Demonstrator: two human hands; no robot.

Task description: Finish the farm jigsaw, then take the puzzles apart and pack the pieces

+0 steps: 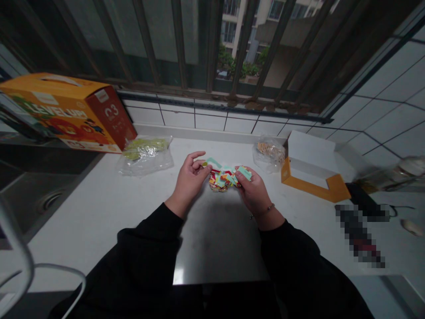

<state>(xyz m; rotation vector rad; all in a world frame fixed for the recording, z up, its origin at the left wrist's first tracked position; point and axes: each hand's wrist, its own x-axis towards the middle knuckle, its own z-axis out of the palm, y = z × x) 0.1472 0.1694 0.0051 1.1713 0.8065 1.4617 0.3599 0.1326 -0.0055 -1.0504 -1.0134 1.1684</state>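
Over the middle of a white countertop (99,208), both my hands hold a bunch of colourful puzzle pieces (223,178), teal, red and yellow. My left hand (189,181) pinches one teal piece (212,162) at the left end of the bunch between thumb and fingers. My right hand (254,190), with a thin bracelet at the wrist, cups the rest of the pieces from the right. Both arms are in black sleeves.
An orange puzzle box (66,110) lies at the back left beside a clear bag of greenish pieces (146,153). Another clear bag of pieces (269,153) and an open white-and-orange box tray (310,170) sit at the back right. A steel sink (36,195) lies left; a barred window runs behind.
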